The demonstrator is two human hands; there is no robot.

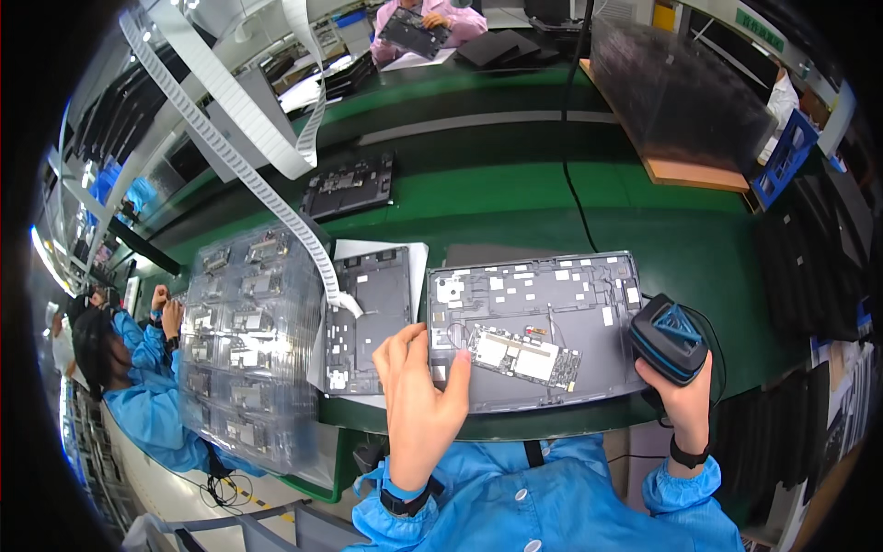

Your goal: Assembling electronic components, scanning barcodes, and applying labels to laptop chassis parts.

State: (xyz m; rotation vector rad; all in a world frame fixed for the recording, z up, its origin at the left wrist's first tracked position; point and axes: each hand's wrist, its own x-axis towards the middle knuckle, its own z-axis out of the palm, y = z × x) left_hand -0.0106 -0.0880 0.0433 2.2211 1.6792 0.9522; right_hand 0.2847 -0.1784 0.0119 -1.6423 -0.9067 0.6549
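Note:
A dark grey laptop casing lies inside-up at the front edge of the table. White labels dot its inner face, and a circuit board with pale shields rests tilted in it. My left hand grips the casing's left edge, with the thumb over the inner side and the fingers outside. In my right hand is a black barcode scanner with blue trim, held at the casing's right edge. Left of the casing lies a second laptop casing with white labels, on a white sheet.
A tall stack of clear trays with boards stands at left. A strip of white labels hangs down to the second casing. Another casing lies farther back. Co-workers sit at left and across the table. A black cable crosses the green table.

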